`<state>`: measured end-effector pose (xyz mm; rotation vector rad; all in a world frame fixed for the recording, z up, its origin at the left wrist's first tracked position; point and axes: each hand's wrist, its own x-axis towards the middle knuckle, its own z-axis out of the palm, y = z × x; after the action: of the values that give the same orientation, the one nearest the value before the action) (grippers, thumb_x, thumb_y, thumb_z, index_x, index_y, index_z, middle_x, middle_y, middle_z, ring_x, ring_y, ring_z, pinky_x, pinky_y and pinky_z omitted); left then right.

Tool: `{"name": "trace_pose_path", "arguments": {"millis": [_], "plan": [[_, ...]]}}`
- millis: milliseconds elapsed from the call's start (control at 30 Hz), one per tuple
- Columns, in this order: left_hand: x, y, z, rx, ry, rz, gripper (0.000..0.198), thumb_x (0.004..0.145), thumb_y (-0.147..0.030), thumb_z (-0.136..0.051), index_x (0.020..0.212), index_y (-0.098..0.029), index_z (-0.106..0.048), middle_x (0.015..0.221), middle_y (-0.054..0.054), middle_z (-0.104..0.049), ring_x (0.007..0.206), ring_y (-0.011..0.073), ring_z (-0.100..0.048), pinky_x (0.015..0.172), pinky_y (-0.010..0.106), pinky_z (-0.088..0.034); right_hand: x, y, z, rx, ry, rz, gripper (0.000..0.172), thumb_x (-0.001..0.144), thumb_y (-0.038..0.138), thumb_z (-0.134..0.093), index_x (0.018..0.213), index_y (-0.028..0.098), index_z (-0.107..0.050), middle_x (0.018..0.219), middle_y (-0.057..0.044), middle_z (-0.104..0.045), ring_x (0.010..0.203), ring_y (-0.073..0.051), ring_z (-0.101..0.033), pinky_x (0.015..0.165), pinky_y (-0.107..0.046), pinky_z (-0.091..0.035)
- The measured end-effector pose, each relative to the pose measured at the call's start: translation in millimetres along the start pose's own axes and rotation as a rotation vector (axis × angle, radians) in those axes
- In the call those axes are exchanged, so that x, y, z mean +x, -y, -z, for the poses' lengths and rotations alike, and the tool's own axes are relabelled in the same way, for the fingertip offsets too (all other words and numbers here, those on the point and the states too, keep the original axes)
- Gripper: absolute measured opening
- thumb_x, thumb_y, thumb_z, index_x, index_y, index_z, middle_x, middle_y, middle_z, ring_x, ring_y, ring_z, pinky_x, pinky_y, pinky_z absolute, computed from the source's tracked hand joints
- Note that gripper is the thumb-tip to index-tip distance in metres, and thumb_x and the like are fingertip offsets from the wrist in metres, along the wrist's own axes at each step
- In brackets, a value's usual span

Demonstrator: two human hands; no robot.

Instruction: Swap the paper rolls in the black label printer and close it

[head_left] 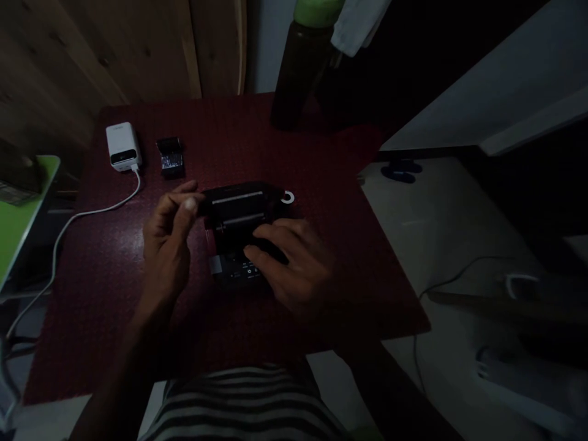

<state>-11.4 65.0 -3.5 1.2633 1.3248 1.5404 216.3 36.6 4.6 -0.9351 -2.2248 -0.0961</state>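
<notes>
A black device (239, 269) with a raised lid (239, 191) stands on the dark red table; it looks like a small label printer. Small white markings show on its front panel. My left hand (169, 236) pinches the left corner of the lid between thumb and fingers. Over the device's right side, my right hand (294, 260) is closed, with a dark rounded piece (274, 249) between thumb and forefinger. In this dim light I cannot tell whether that piece is separate from the device. A white ring (288, 197) shows beside the lid's right end.
On the red table (321, 294), a white power bank (122, 146) with a plugged-in white cable (94, 212) sits at far left. A small black item (171, 158) lies near it. A tall dark bottle with a green cap (316, 12) stands at the back. Slippers (401, 171) lie on the floor.
</notes>
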Motion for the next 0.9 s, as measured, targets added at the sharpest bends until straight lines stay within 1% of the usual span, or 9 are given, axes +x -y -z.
{"name": "trace_pose_path", "arguments": {"millis": [67,133,200,233,300,433,700,800,900], "plan": [[-13.5,2.7,-0.1,0.05,-0.025,0.052,0.024,0.104,-0.047,-0.087,0.103,-0.023,-0.084,0.155,0.009,-0.077,0.157,0.0338,-0.065,0.133,0.052,-0.049,-2.8,4.1,-0.2,-0.024,-0.017,-0.02,0.031,0.111,0.005,-0.066,0.107,0.027,-0.087,0.144,-0.011,-0.087,0.131,-0.032,-0.079,0.1,-0.05,-0.067],[-25.9,9.2,0.3,0.049,-0.046,0.101,0.03,0.095,-0.047,-0.095,0.115,-0.027,-0.084,0.162,0.009,-0.074,0.161,0.0356,-0.063,0.131,0.053,-0.053,-5.2,7.1,-1.2,0.01,0.006,-0.068,0.032,0.111,0.005,-0.067,0.109,0.029,-0.087,0.151,-0.01,-0.084,0.14,-0.033,-0.078,0.106,-0.055,-0.066],[-35.8,18.0,0.9,-0.009,-0.049,0.159,0.055,0.089,-0.05,-0.098,0.137,-0.031,-0.08,0.158,0.01,-0.077,0.153,0.0356,-0.07,0.123,0.052,-0.061,-7.4,9.0,-2.7,0.082,0.033,-0.116,0.03,0.111,0.007,-0.068,0.114,0.03,-0.087,0.146,-0.01,-0.087,0.138,-0.032,-0.081,0.109,-0.055,-0.065],[-39.7,22.2,1.1,-0.032,-0.029,0.195,0.062,0.088,-0.051,-0.097,0.144,-0.031,-0.077,0.157,0.011,-0.077,0.15,0.0359,-0.072,0.12,0.051,-0.064,-8.5,9.7,-3.4,0.114,0.038,-0.132,0.028,0.112,0.008,-0.068,0.118,0.028,-0.087,0.141,-0.01,-0.089,0.134,-0.031,-0.083,0.109,-0.054,-0.065],[-45.8,28.2,1.2,-0.052,0.01,0.252,0.065,0.091,-0.053,-0.094,0.149,-0.03,-0.076,0.159,0.012,-0.077,0.148,0.0366,-0.074,0.119,0.051,-0.065,-11.0,10.9,-4.9,0.155,0.029,-0.15,0.024,0.115,0.012,-0.067,0.124,0.025,-0.086,0.135,-0.011,-0.091,0.129,-0.03,-0.085,0.108,-0.052,-0.066],[-52.2,29.0,-0.6,-0.048,-0.008,0.274,0.064,0.094,-0.054,-0.091,0.151,-0.027,-0.078,0.162,0.014,-0.076,0.152,0.0373,-0.072,0.124,0.051,-0.061,-16.1,12.9,-9.8,0.194,-0.002,-0.174,0.025,0.115,0.012,-0.066,0.131,0.021,-0.083,0.137,-0.012,-0.09,0.132,-0.029,-0.085,0.112,-0.051,-0.065],[-51.7,23.7,-4.2,-0.083,0.002,0.273,0.06,0.093,-0.046,-0.089,0.149,-0.026,-0.079,0.159,0.013,-0.078,0.149,0.0361,-0.073,0.12,0.047,-0.062,-21.8,11.3,-26.2,0.249,-0.075,-0.196,0.028,0.111,0.009,-0.07,0.132,0.023,-0.082,0.132,-0.012,-0.091,0.126,-0.031,-0.086,0.112,-0.054,-0.068],[-56.7,24.3,-2.9,-0.087,-0.007,0.272,0.057,0.095,-0.049,-0.088,0.147,-0.026,-0.08,0.156,0.012,-0.079,0.147,0.0364,-0.074,0.121,0.048,-0.061,-26.7,10.8,-22.6,0.311,-0.098,-0.205,0.034,0.111,0.01,-0.069,0.139,0.025,-0.08,0.132,-0.01,-0.09,0.127,-0.03,-0.085,0.112,-0.054,-0.069],[-65.3,23.8,-1.0,-0.1,-0.007,0.274,0.056,0.099,-0.054,-0.084,0.146,-0.025,-0.081,0.154,0.013,-0.08,0.149,0.0376,-0.072,0.123,0.05,-0.059,-36.2,11.8,-14.7,0.325,-0.19,-0.239,0.031,0.113,0.011,-0.067,0.14,0.024,-0.078,0.129,-0.011,-0.089,0.124,-0.028,-0.083,0.109,-0.052,-0.07]]}}
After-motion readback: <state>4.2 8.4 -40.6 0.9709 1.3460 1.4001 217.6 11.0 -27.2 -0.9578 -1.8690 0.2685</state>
